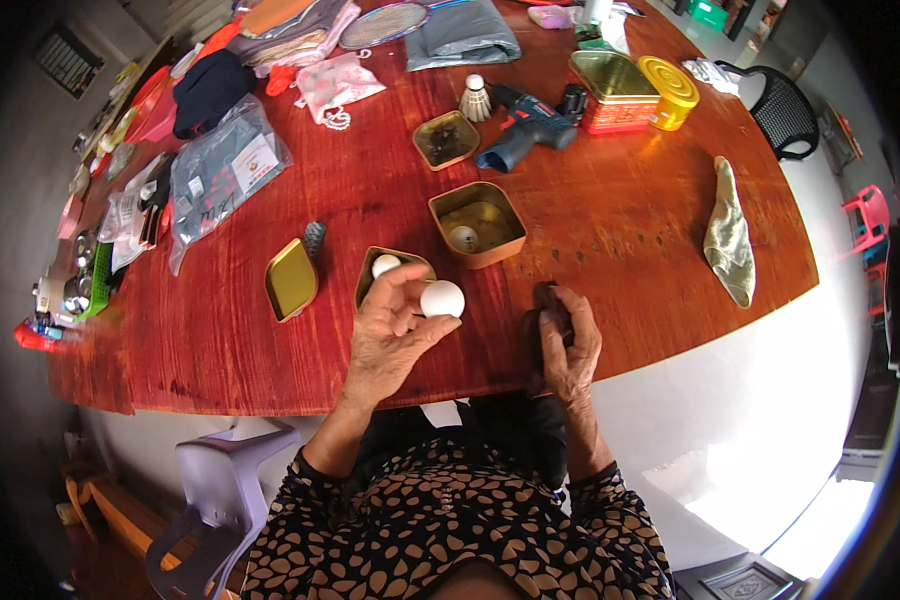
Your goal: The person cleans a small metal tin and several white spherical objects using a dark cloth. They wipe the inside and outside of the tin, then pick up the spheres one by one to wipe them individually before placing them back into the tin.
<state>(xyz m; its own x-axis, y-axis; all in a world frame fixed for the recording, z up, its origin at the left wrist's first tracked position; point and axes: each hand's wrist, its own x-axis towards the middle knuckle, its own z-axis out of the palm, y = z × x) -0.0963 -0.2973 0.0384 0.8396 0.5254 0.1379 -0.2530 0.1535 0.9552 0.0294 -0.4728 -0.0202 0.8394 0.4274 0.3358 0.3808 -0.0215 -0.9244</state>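
Observation:
My left hand (382, 345) pinches a white table tennis ball (442, 301) between thumb and fingers, above the table's near edge. Behind that hand stands a small gold tin (366, 272), partly hidden, with another white ball (385, 264) inside. My right hand (574, 350) is closed around a dark brown cloth (548, 300) at the table edge. Farther back, an open square tin (510, 248) contains one white ball (463, 238). To the left lies a gold tin lid (292, 283) beside a small grey patterned object (314, 236).
A smaller tin (448, 160) with dark contents, a shuttlecock (475, 98) and a cordless drill (526, 130) occupy the table's middle. A red tin (610, 105), yellow round tin (670, 95) and pale cloth (730, 245) are at right. Plastic bags (225, 185) and folded fabrics (295, 35) lie left.

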